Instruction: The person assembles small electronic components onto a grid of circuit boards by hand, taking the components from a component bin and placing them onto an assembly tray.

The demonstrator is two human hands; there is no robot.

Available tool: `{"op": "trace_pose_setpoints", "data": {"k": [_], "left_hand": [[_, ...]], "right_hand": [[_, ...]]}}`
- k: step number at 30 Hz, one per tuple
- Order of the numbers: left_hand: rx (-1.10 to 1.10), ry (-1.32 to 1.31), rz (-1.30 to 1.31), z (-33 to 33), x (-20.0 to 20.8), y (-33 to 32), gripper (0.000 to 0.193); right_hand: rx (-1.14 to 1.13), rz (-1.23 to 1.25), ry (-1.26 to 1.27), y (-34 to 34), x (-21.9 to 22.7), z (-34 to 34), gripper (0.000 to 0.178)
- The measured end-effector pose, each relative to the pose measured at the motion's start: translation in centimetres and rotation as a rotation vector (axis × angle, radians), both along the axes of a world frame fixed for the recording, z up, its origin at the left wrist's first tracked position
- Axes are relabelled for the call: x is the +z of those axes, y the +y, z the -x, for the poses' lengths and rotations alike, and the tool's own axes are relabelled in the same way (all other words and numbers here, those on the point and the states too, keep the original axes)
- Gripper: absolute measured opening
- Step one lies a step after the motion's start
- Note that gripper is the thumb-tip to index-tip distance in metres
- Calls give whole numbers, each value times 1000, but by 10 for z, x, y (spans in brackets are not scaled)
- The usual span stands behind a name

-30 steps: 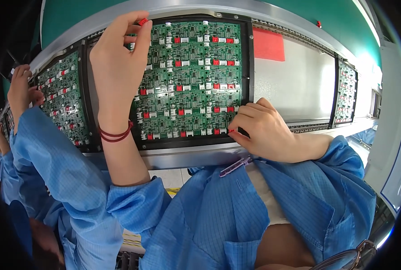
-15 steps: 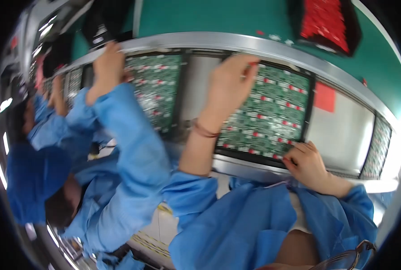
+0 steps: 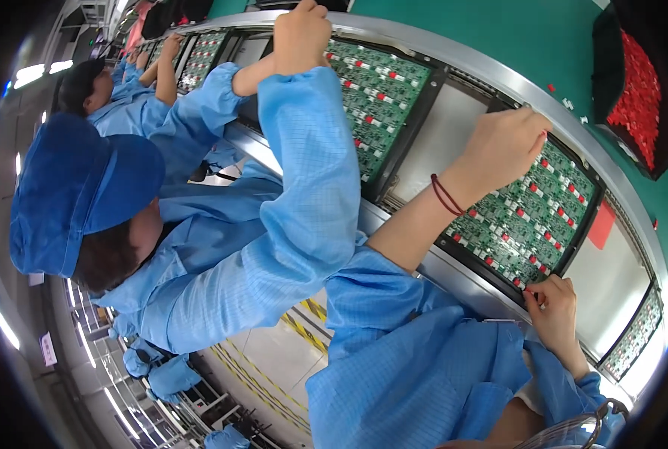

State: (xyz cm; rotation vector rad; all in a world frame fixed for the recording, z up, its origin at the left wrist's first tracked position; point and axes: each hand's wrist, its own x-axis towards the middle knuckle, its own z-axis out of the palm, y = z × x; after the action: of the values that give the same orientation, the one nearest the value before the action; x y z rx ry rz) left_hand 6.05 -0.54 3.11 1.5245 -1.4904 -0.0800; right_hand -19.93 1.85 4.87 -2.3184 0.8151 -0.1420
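Observation:
A green circuit board panel (image 3: pixel 510 213) dotted with small red and white parts lies in a black frame on the line in front of me. My left hand (image 3: pixel 502 150), a dark red cord round its wrist, is over the panel's far left part. Its thumb and fingers are closed in a pinch, with a small red part (image 3: pixel 545 135) showing at the tips. At the panel's near right corner, my right hand (image 3: pixel 555 307) has its fingers pinched together against the edge. Whatever lies between those fingers is hidden.
Beyond the metal rail (image 3: pixel 416 49), a black box (image 3: pixel 608 71) holds many red parts (image 3: pixel 635 97). Loose white pieces (image 3: pixel 568 104) lie beside it. A red sheet (image 3: pixel 602 224) sits right of my panel. Close on my left, a co-worker's hand (image 3: pixel 302 37) is over another panel (image 3: pixel 371 97).
The view has swung, so the line now slants down to the right and more of the co-worker shows. Both my hands stay at the same panel, fingers still closed.

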Motion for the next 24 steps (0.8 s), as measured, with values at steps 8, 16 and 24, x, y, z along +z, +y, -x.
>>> {"op": "trace_pose_setpoints", "data": {"k": [8,16,24], "left_hand": [[29,-44,33,-2,-5,1,5],[0,-20,12,-3,-6,0,5],[-32,7,93,6,-6,-5,5]], "right_hand": [[-4,1,26,4,2,-1,13],[-19,-34,61,1,2,-3,11],[-76,-30,83,1,2,11,13]]}}
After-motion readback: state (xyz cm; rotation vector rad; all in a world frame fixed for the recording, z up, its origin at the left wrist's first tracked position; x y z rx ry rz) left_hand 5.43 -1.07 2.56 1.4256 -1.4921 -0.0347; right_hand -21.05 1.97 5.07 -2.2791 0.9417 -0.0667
